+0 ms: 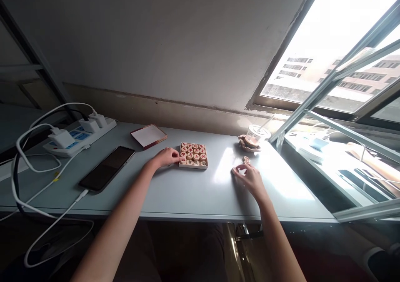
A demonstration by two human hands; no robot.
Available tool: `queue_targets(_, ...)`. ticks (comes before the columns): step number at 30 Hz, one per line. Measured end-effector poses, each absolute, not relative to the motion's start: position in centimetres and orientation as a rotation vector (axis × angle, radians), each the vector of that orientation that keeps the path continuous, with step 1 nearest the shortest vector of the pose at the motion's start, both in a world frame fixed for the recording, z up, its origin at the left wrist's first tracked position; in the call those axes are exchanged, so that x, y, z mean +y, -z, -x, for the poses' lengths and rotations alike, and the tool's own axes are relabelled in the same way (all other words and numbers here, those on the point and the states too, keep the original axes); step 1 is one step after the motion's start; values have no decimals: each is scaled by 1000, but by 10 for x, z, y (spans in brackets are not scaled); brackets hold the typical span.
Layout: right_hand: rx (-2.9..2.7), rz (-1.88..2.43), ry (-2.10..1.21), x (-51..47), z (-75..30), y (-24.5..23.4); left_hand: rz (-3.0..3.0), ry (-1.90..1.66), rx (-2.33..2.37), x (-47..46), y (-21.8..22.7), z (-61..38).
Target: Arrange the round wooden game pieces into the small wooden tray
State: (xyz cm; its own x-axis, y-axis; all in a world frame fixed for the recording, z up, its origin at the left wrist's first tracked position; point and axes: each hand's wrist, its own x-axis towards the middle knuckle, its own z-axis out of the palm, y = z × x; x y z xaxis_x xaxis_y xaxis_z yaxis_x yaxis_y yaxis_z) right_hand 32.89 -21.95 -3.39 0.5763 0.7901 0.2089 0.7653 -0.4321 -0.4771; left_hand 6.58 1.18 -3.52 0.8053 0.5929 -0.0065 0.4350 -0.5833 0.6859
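Your 2 hands are well apart: your left hand (167, 157) touches the front-left corner of the open box (194, 167) of xiangqi pieces (196, 151), midway along the desk (184, 194); whether it grips, I cannot tell, while your right hand (249, 176) pinches a pale disc (234, 171) beside loose xiangqi pieces (246, 159), near the plastic cup (256, 131)

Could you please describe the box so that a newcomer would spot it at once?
On the grey table, look between the left hand and the right hand. The box has the left hand at its left edge. Unlike the lid farther left, it holds rows of round pieces with red or dark characters.
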Motion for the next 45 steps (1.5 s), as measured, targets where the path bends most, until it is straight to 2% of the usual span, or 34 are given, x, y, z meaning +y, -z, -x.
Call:
queue_targets(3,-1375,1985,-242,-192,-293,22,-2291,-286,755,11,35,-66)
queue_targets(5,-1477,1864,-207,-170,-265,16,-2305,-287,743,11,35,-66)
queue_targets(10,-1680,1998,-49,-131,-218,18,-2335,-295,761,9,35,-67)
queue_targets(15,-1737,2011,-2,-137,-221,21,-2329,-294,776,7,31,-67)
queue_targets(18,-1592,2174,237,-157,-255,22,-2330,-292,787,6,30,-67)
queue_targets(21,-1261,2533,524,-185,-303,28,-2318,-285,794,6,30,-67)
queue_targets(25,-1050,2797,313,-213,-353,41,-2320,-280,797,8,33,-68)
queue_targets(30,-1155,2482,81,-214,-356,43,-2330,-303,787,8,34,-68)
queue_targets(35,-1369,1848,-241,-185,-296,29,-2336,-297,807,7,34,-67)
queue_targets(39,-1557,1687,-218,-160,-249,25,-2336,-290,785,5,31,-66)
queue_targets(45,-1623,1745,-76,-144,-240,40,-2364,-255,871,-2,23,-69)
